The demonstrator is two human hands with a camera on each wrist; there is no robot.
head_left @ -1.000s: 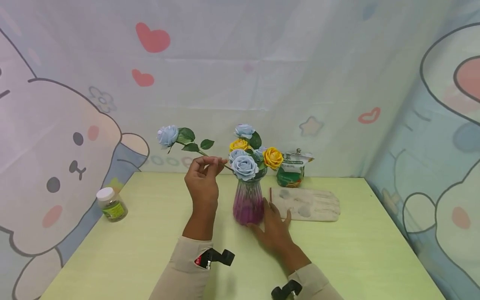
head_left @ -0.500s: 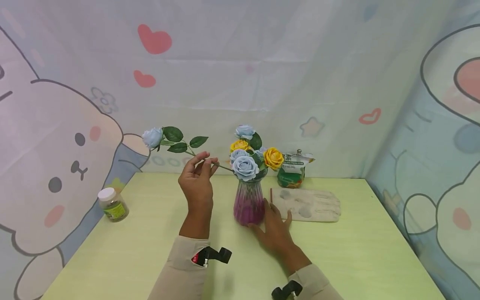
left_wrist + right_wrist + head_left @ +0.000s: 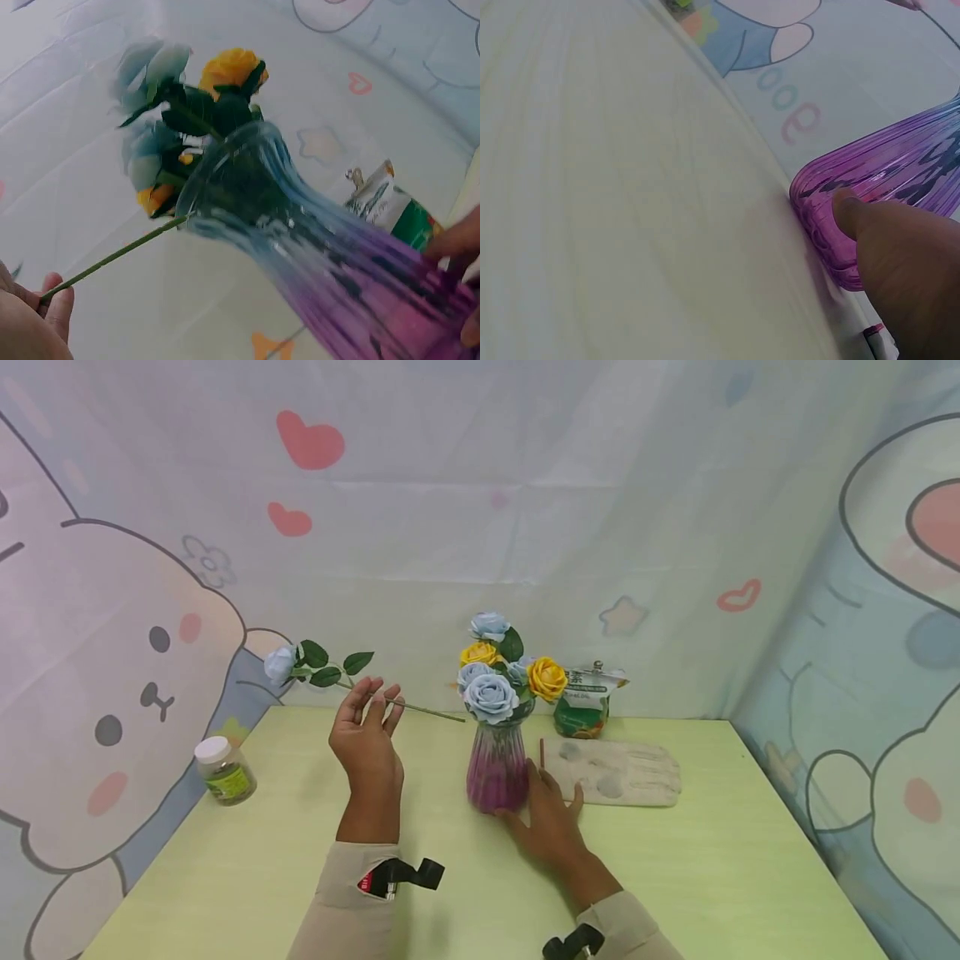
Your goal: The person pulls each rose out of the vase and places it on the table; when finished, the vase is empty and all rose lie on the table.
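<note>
My left hand (image 3: 369,743) pinches the green stem of a light blue rose (image 3: 280,665), held nearly level left of the vase with its bloom pointing left. The stem's bare end lies close to the rim of the glass vase (image 3: 497,768); in the left wrist view the stem (image 3: 112,256) overlaps that rim, and I cannot tell whether they touch. The vase stands upright, clear at the top and purple below, holding several blue roses (image 3: 491,697) and yellow roses (image 3: 547,678). My right hand (image 3: 551,827) holds the vase low on its right side, thumb in front.
A pale work glove (image 3: 611,771) lies right of the vase. Behind it stands a green and white bag (image 3: 582,703) with a clip on top. A white-capped jar (image 3: 225,770) sits at the table's left edge. A printed cloth (image 3: 420,527) hangs behind the table (image 3: 697,860).
My left hand has moved left and slightly down with the blue rose, drawing its stem end out from behind the blooms. My right hand stays at the vase.
</note>
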